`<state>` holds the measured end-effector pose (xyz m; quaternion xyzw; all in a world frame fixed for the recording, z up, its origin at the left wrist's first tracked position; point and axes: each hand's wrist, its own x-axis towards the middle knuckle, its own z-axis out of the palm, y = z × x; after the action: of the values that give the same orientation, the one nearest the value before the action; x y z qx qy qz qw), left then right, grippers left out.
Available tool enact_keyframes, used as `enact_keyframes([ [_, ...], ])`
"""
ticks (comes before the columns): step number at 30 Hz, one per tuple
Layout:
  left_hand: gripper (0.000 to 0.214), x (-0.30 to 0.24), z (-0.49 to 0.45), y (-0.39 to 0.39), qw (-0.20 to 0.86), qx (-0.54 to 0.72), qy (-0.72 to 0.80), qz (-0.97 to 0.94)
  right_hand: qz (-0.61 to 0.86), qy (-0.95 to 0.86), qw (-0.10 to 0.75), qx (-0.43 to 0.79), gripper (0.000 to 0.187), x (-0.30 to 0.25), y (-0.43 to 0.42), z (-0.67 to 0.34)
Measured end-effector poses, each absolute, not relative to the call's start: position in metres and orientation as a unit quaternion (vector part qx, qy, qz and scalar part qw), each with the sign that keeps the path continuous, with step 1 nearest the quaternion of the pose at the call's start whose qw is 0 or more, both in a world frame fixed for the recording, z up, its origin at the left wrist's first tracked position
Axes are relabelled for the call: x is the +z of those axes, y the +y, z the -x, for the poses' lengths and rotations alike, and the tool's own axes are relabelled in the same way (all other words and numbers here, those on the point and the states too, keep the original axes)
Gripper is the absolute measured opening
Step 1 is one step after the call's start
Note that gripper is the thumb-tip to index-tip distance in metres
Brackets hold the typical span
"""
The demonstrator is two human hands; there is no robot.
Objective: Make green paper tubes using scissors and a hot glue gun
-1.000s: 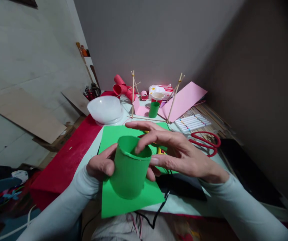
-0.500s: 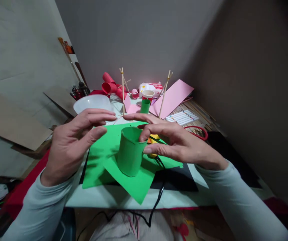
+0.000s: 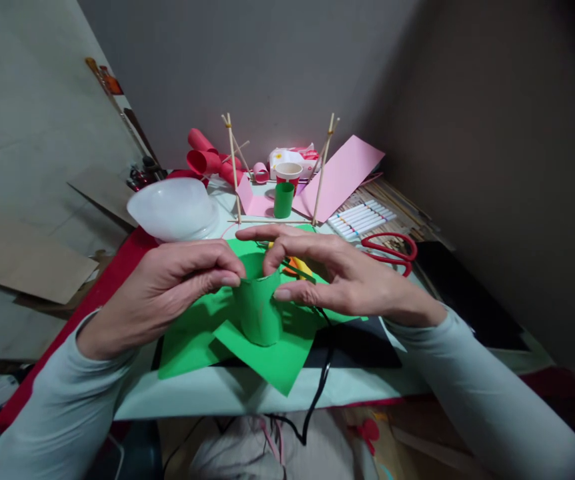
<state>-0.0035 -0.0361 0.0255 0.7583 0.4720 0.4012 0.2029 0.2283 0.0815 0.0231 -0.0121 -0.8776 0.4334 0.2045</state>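
Observation:
A green paper tube (image 3: 260, 313) stands upright on a small green paper sheet (image 3: 277, 360), which lies over a larger green sheet (image 3: 182, 350). My left hand (image 3: 167, 287) pinches the left side of the tube's top rim between thumb and fingers. My right hand (image 3: 340, 273) grips the right side of the rim, thumb outside and a bent finger inside, with another finger stretched out above. Behind the right fingers, a yellow and orange tool (image 3: 300, 268) is partly hidden, and a black cable (image 3: 323, 380) runs toward the front edge.
Red-handled scissors (image 3: 390, 247) lie to the right, near white markers (image 3: 362, 217). A white bowl (image 3: 172, 207) sits left. Farther back are a stick frame (image 3: 232, 167), a smaller green tube (image 3: 283, 200), a paper cup (image 3: 288, 172), pink card (image 3: 340, 180) and red tubes (image 3: 202, 160).
My left hand has moved right and closed on the tube's rim; before, it hovered apart from it. My right hand stays on the rim. The view has shifted slightly.

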Motion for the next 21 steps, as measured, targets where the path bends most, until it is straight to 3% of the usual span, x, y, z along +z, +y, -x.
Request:
enact_keyframes([
  [6, 0.019, 0.017, 0.001, -0.033, 0.252, 0.460, 0.436, -0.732, 0.000, -0.847, 0.191, 0.496, 0.037, 0.015, 0.084, -0.229],
  [15, 0.013, 0.002, 0.002, -0.034, 0.332, 0.520, 0.393, -0.681, -0.025, -0.862, 0.180, 0.473, 0.019, 0.019, 0.084, -0.235],
  [21, 0.016, 0.001, 0.003, -0.030, 0.346, 0.519, 0.391, -0.677, -0.013, -0.829, 0.189, 0.527, 0.014, 0.022, 0.083, -0.239],
])
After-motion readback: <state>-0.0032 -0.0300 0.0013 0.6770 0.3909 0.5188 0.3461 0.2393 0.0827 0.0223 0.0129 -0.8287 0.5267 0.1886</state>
